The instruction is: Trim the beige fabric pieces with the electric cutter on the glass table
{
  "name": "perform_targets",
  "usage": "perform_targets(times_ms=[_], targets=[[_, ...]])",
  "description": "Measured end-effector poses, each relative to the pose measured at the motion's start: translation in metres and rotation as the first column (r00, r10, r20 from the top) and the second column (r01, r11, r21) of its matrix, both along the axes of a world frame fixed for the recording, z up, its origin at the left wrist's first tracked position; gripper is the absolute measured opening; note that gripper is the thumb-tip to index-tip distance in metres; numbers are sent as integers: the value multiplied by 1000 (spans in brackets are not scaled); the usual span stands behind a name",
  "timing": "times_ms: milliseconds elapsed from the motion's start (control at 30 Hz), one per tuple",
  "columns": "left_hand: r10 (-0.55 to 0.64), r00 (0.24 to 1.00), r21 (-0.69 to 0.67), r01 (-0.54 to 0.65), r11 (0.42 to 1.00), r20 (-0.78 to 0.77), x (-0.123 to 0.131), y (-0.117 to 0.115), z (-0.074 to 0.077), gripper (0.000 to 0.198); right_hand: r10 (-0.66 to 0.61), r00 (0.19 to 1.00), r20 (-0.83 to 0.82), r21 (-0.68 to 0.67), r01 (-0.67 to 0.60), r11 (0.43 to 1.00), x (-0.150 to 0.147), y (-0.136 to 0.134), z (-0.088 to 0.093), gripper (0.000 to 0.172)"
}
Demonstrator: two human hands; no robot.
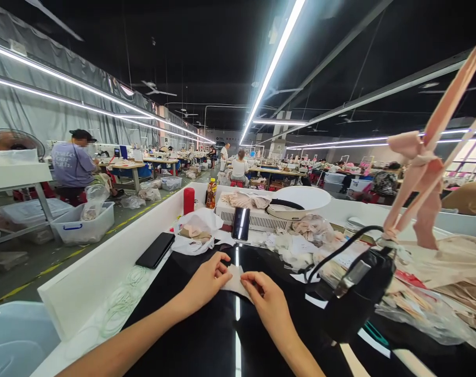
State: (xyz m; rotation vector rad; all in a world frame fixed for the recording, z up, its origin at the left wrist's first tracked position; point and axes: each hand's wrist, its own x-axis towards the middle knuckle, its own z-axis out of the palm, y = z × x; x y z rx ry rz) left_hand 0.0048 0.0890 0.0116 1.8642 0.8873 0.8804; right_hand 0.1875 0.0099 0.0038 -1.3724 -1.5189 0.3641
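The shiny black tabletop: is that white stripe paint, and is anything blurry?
Head view: probably not paint, more likely glare on the tabletop from the ceiling light, with a streak on the phone too; head view: left hand and right hand look fairly sharp, distant workers small and unclear.

Your one camera sits on your head, looking forward from above the near side of the counter (175,348) and tilted somewhat down. Your left forearm (144,333) and right forearm (295,340) enter close to the lens from the bottom edge. The wide view also takes in the workshop floor (57,256) beyond and the ceiling light (275,65) overhead.
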Motion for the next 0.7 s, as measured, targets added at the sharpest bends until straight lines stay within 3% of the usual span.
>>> perform_targets(times_ms=[133, 300, 467, 700], targets=[[46, 986, 168, -18, 986, -161, 2, 20, -1, 27, -49, 990, 129, -7, 50, 999, 2, 21, -9, 22], [78, 932, 305, 36, 952, -354, 8, 30, -14, 32, -109, 948, 297, -50, 130, 990, 1, 32, -23, 21], [108, 879, 374, 85, 923, -464, 10, 32, -24, 29, -125, 885, 448, -61, 170, 984, 0, 34, -32, 18], [137, 839, 413, 112, 904, -527, 11, 31, -28, 33, -147, 807, 572, -47, 211, 976, -1, 36, -39, 17]])
